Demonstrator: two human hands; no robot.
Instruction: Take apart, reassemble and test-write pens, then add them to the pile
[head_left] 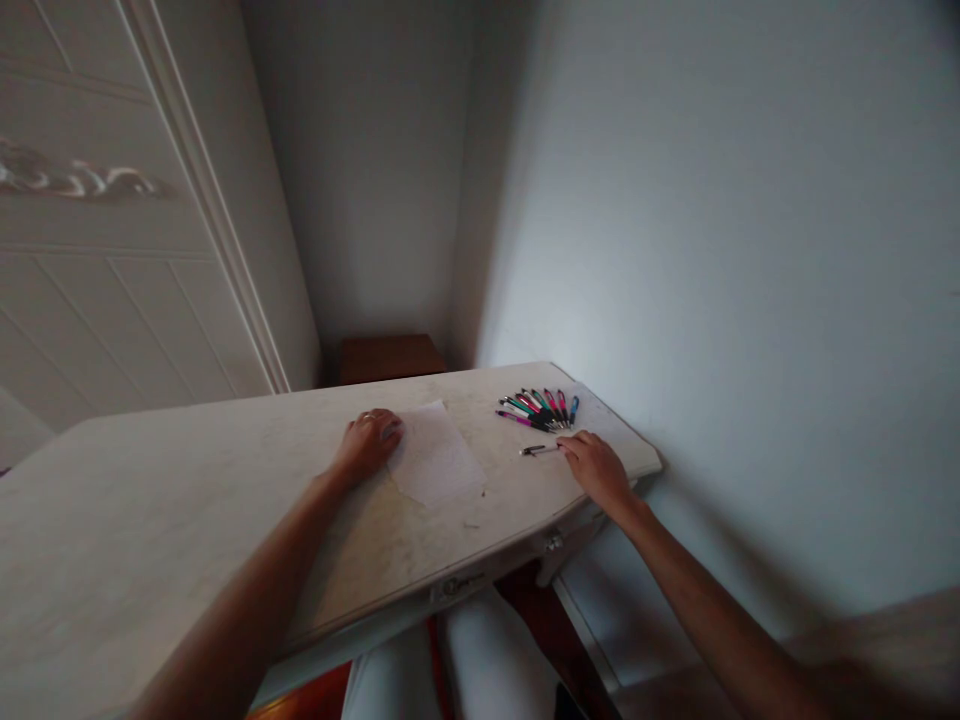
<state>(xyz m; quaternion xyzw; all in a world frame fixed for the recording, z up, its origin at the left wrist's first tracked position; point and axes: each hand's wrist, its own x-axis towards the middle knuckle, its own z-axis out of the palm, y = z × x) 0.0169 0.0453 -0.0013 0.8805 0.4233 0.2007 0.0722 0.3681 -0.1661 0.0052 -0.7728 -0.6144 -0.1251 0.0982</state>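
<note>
My left hand [367, 442] rests on the table at the left edge of a white sheet of paper [437, 455], its fingers lying over that edge. A ring shows on one finger. At the right side of the table, my right hand [598, 468] pinches the end of a white-and-dark pen [538, 450], which lies sideways close to the tabletop. Just beyond that hand, several coloured pens [536, 405] are fanned out, their tips gathered toward me. A blue pen [574, 410] is at the right end of the fan and a purple one [513, 416] at the left.
The white table [195, 490] has a worn top and a drawer front with an ornate handle [459, 585]. Another pale sheet [600, 410] lies behind the pens. A wall [720, 280] borders the right side. A brown box-like piece [391, 358] and a white cabinet [150, 290] stand behind.
</note>
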